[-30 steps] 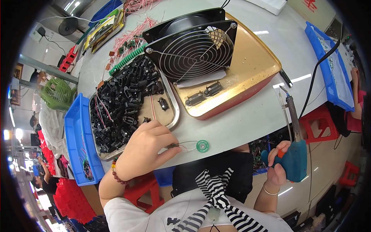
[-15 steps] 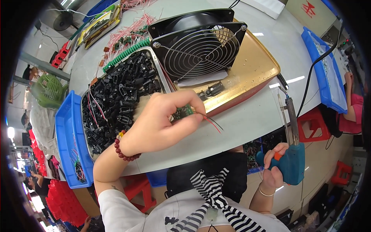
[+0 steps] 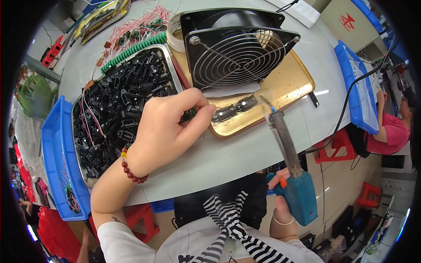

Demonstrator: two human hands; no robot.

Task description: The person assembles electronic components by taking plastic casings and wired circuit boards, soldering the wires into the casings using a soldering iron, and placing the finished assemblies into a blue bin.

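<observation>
My left hand [image 3: 169, 125] is closed in a pinch on a small green circuit board [image 3: 189, 115]. Most of the board is hidden behind the fingers. Its fingertips are beside two black plastic housings [image 3: 224, 114] lying end to end at the near edge of a gold tray [image 3: 293, 83]. In my right hand [image 3: 283, 210] is a teal soldering gun [image 3: 301, 197] with an orange trigger, gripped by the handle. The gun points up and away, its tip over the tray, to the right of the housings and apart from them.
A black fan [image 3: 241, 61] with a wire guard stands on the gold tray. To the left, a metal tray [image 3: 176, 72] holds many black housings, beside a blue bin [image 3: 57, 162]. Wired boards [image 3: 140, 33] lie behind. A black cable [image 3: 346, 105] hangs right; a co-worker [image 3: 388, 129] sits beyond.
My right hand has raised the soldering gun from beside the table to over the gold tray. The left hand has turned, and the board with its red and black wires is now mostly hidden.
</observation>
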